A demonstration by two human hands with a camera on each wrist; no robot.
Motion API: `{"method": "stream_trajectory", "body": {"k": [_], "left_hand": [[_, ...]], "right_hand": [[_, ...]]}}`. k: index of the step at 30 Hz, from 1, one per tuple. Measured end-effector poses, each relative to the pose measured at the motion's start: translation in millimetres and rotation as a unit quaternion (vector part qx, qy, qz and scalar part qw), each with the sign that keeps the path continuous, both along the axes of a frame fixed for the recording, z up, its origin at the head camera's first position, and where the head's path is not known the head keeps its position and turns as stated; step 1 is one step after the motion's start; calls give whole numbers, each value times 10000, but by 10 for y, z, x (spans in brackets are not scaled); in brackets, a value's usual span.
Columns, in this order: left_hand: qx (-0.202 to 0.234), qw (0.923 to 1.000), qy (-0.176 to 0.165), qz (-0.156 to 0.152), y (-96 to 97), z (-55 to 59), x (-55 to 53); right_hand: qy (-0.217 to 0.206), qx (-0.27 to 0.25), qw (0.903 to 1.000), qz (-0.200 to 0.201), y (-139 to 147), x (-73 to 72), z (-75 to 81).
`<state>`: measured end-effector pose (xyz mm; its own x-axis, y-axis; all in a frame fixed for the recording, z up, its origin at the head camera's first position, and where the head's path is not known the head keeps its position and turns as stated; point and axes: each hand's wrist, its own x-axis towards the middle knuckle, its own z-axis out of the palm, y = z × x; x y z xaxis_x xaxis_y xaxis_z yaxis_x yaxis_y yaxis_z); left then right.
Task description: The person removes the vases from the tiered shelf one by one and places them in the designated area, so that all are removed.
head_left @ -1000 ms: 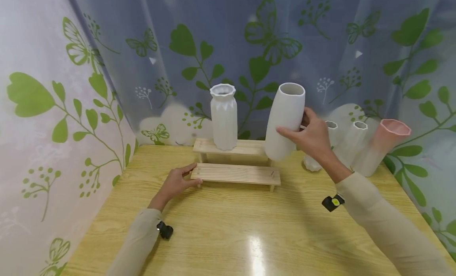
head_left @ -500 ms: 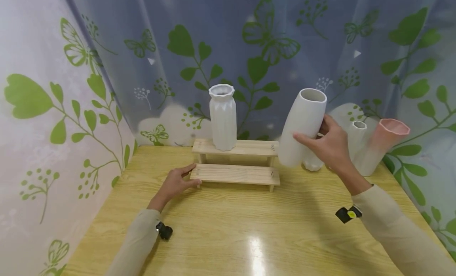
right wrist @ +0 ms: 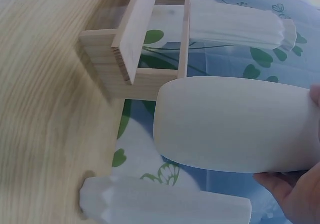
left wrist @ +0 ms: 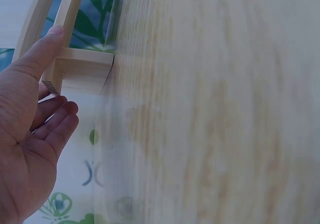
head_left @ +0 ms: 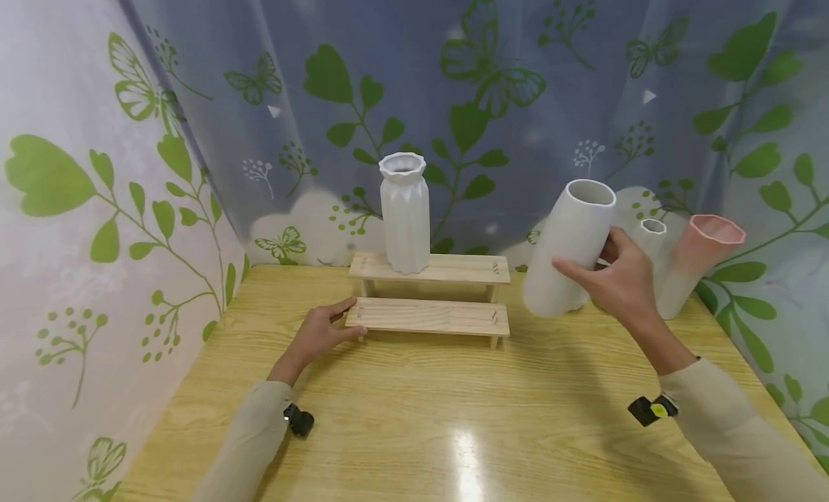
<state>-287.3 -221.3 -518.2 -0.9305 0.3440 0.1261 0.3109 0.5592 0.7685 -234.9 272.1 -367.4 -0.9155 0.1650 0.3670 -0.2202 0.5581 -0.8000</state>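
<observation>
In the head view, a blue backdrop (head_left: 401, 56) is hanging at 12 o'clock; a pink-rimmed vase (head_left: 693, 265) is standing at 3, near a narrow white vase (head_left: 652, 242); a table (head_left: 388, 423) is spreading toward 6.

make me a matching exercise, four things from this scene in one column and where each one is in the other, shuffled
Column one
1. smooth white vase
2. scallop-rimmed white vase
3. pink-topped vase
4. left hand

Column two
a. standing on the upper wooden step
b. touching the left end of the lower wooden step
c. farthest right of these four in the head view
d. held by the right hand

Pairs: 1-d, 2-a, 3-c, 4-b
</observation>
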Motion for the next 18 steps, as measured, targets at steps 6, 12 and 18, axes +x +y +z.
{"method": "stream_trajectory", "body": {"k": [6,12,18], "left_hand": [[-20,10000,59,-67,5,18,2],[36,10000,-32,-25,6,20,0],[24,10000,-5,-23,0,9,11]], "right_hand": [[70,-36,9999,-99,97,55,-121],[160,30,9997,-198,195,100,-219],[142,55,9992,-368,292,161,-310]]}}
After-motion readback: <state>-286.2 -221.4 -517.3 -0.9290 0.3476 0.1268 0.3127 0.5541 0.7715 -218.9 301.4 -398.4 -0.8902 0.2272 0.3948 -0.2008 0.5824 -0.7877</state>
